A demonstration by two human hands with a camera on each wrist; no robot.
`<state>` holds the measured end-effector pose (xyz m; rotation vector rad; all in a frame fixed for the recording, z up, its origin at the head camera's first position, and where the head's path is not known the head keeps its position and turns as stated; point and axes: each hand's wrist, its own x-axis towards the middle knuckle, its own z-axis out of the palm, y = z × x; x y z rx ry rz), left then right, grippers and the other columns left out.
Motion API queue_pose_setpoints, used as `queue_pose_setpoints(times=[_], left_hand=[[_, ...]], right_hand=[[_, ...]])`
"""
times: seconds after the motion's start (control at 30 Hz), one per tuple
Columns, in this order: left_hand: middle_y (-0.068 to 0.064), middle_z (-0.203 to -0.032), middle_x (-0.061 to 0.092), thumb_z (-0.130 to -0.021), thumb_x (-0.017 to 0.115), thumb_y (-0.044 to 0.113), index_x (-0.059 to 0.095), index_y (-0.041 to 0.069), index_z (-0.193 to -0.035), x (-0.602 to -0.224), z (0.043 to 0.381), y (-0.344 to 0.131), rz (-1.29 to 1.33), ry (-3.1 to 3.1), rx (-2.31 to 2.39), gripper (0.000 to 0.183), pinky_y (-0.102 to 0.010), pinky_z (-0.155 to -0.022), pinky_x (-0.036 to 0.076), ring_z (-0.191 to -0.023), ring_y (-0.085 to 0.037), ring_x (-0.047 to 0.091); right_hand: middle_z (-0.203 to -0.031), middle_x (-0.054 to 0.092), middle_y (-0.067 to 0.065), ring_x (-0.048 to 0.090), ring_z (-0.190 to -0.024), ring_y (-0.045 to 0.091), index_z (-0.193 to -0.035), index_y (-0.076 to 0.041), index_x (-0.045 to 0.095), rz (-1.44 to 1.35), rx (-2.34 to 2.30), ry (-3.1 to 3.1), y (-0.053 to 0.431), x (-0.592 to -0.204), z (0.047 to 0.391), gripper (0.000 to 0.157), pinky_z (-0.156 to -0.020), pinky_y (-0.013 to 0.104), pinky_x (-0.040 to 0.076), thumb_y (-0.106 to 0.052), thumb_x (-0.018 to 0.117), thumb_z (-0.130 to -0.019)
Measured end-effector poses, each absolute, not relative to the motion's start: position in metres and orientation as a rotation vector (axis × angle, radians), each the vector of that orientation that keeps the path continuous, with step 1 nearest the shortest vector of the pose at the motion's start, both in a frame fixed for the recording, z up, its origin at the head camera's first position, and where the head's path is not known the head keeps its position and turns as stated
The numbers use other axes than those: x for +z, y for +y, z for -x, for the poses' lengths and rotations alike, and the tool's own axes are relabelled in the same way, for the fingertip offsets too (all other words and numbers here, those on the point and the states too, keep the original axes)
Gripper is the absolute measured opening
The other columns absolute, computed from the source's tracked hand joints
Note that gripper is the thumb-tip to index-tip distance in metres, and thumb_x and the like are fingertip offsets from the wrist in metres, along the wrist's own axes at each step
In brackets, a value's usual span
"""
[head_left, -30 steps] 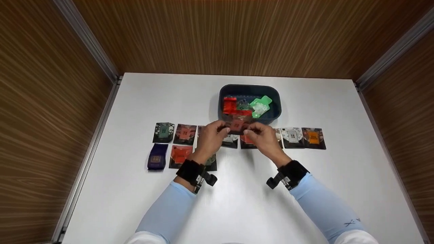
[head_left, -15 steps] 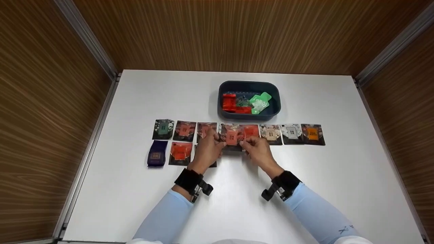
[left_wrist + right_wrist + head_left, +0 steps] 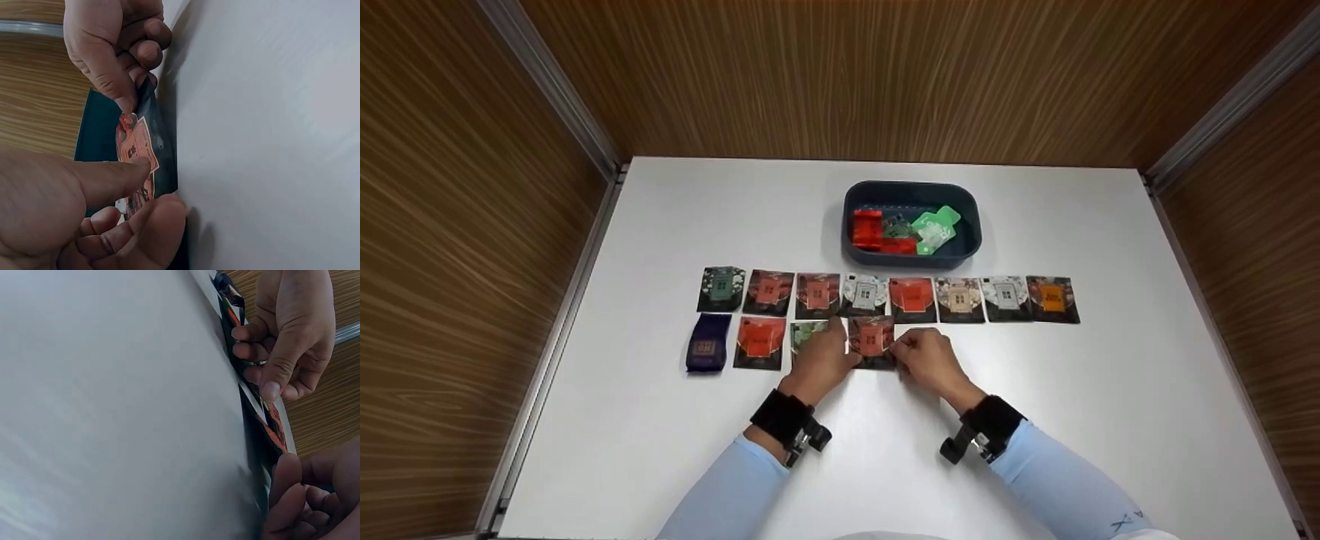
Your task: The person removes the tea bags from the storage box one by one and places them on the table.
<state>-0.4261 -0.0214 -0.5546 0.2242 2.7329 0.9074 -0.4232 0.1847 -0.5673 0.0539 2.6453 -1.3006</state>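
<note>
A dark square sachet with a pinkish-red label (image 3: 872, 339) lies low over the white table, right of a green-patterned sachet (image 3: 805, 330). My left hand (image 3: 819, 360) holds its left side; in the left wrist view the thumb presses across the label (image 3: 138, 143), with fingers below the edge. My right hand (image 3: 931, 361) pinches the right edge between thumb and curled fingers. The left hand hides part of the green sachet. In the right wrist view the sachet (image 3: 273, 430) shows nearly edge-on between both hands.
Several sachets form a row behind, from a green one (image 3: 722, 289) to an orange-labelled one (image 3: 1051, 300). A purple packet (image 3: 708, 343) and a red-labelled sachet (image 3: 759, 343) lie at front left. Behind stands a dark bin (image 3: 911, 260) holding red packets (image 3: 868, 229) and a green piece (image 3: 936, 229).
Both hands have brought the pinkish-red sachet from near the bin toward me, over the back row and down to the front row beside the green sachet.
</note>
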Motion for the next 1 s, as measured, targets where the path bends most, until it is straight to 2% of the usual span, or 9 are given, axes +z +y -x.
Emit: queue_pose_setpoints(times=[0.2, 0.27, 0.5, 0.87, 1.0], left_hand=[[-0.023, -0.099, 0.074, -0.093, 0.081, 0.02, 0.047, -0.015, -0.145, -0.557, 0.427, -0.021, -0.232, 2.741, 0.841, 0.072, -0.052, -0.078, 0.06, -0.087, -0.041, 0.073], [-0.023, -0.099, 0.073, -0.092, 0.081, 0.019, 0.049, -0.015, -0.144, -0.558, 0.427, -0.022, -0.247, 2.743, 0.839, 0.07, -0.052, -0.079, 0.06, -0.088, -0.041, 0.073], [-0.018, -0.088, 0.073, -0.092, 0.081, 0.016, 0.061, -0.003, -0.117, -0.559, 0.426, -0.024, -0.301, 2.762, 0.817, 0.037, -0.052, -0.071, 0.058, -0.083, -0.039, 0.073], [-0.021, -0.099, 0.076, -0.093, 0.08, 0.015, 0.06, -0.005, -0.13, -0.556, 0.425, -0.025, -0.279, 2.713, 0.837, 0.047, -0.05, -0.076, 0.06, -0.089, -0.039, 0.074], [-0.018, -0.096, 0.074, -0.093, 0.08, 0.014, 0.06, -0.005, -0.129, -0.553, 0.426, -0.025, -0.295, 2.709, 0.856, 0.045, -0.047, -0.075, 0.059, -0.088, -0.037, 0.073]], right_hand=[[-0.058, 0.064, -0.004, 0.058, -0.055, 0.012, -0.074, -0.011, 0.074, -0.047, -1.18, 2.713, 0.18, -0.568, 0.422, 0.019, -0.055, 0.027, 0.045, -0.014, 0.07, -0.093], [-0.06, 0.064, -0.004, 0.058, -0.058, 0.014, -0.072, -0.012, 0.074, -0.046, -1.129, 2.744, 0.178, -0.568, 0.421, 0.02, -0.057, 0.029, 0.045, -0.016, 0.072, -0.091], [-0.063, 0.067, -0.003, 0.06, -0.063, 0.018, -0.066, -0.015, 0.073, -0.02, -1.002, 2.824, 0.173, -0.568, 0.42, 0.024, -0.061, 0.035, 0.047, -0.022, 0.075, -0.089], [-0.06, 0.065, -0.004, 0.06, -0.061, 0.019, -0.063, -0.016, 0.07, -0.025, -0.979, 2.816, 0.172, -0.569, 0.421, 0.03, -0.06, 0.036, 0.047, -0.027, 0.076, -0.091], [-0.059, 0.063, -0.006, 0.058, -0.061, 0.018, -0.063, -0.016, 0.07, -0.023, -1.017, 2.802, 0.174, -0.569, 0.422, 0.031, -0.06, 0.034, 0.045, -0.026, 0.076, -0.092]])
